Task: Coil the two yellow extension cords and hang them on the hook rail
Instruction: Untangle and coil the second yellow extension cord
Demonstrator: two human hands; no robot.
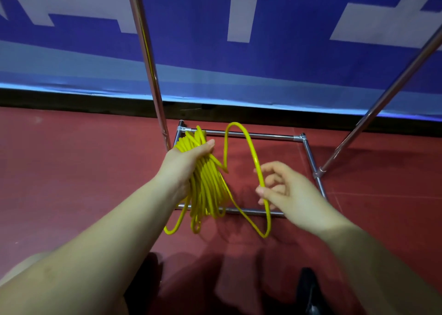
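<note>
My left hand grips a bundle of yellow extension cord wound into several loops that hang down below my palm. One loose strand arches up from the bundle and drops to my right hand. That hand pinches the strand between thumb and fingers, and the strand hangs on in a low loop below it. Only this one cord is in view. The hook rail itself is out of frame; only the metal stand's legs and base show.
A chrome tube base frame lies on the red floor right under my hands. Two slanted chrome poles rise from it. A blue and white banner wall stands behind. A dark shoe shows at the bottom.
</note>
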